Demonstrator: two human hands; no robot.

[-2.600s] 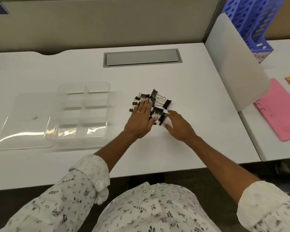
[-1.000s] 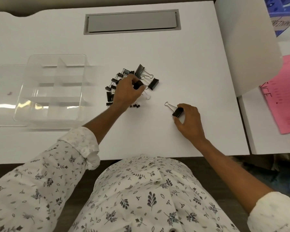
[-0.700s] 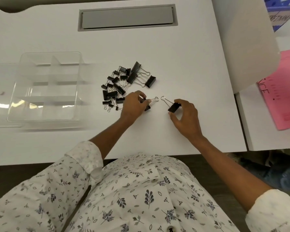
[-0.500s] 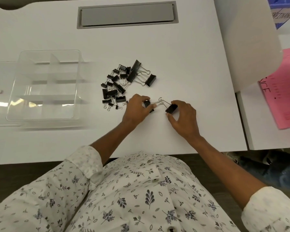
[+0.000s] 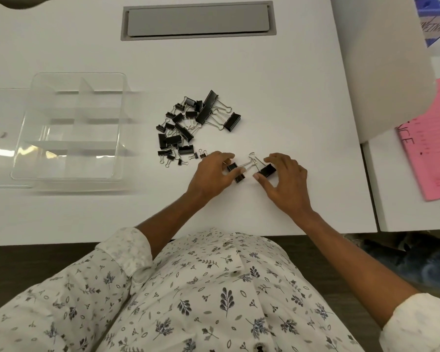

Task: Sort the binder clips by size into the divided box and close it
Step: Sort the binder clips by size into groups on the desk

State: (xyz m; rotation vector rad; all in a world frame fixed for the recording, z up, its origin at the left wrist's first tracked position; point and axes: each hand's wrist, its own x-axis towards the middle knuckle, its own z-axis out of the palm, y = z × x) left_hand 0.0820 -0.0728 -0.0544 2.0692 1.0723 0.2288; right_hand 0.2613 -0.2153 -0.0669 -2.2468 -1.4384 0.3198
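A heap of black binder clips point(image 5: 188, 125) of mixed sizes lies in the middle of the white desk point(image 5: 277, 80). To its left stands the clear divided box point(image 5: 69, 128), its compartments bare, with the clear lid point(image 5: 0, 148) hinged open further left. Just in front of the heap, my left hand point(image 5: 211, 174) pinches one medium black clip point(image 5: 235, 171) on the desk. My right hand point(image 5: 285, 181) pinches another medium clip point(image 5: 267, 170) beside it. The two clips' wire handles touch between my hands.
A grey cable hatch point(image 5: 197, 20) is set into the desk's far side. A white curved panel point(image 5: 381, 67) rises at the right, with pink paper point(image 5: 434, 138) on the neighbouring desk behind it. The desk's front edge runs just below my wrists.
My left hand left the heap with a medium clip and drew it towards me. My right hand slid its clip leftwards, so the two clips now sit side by side.
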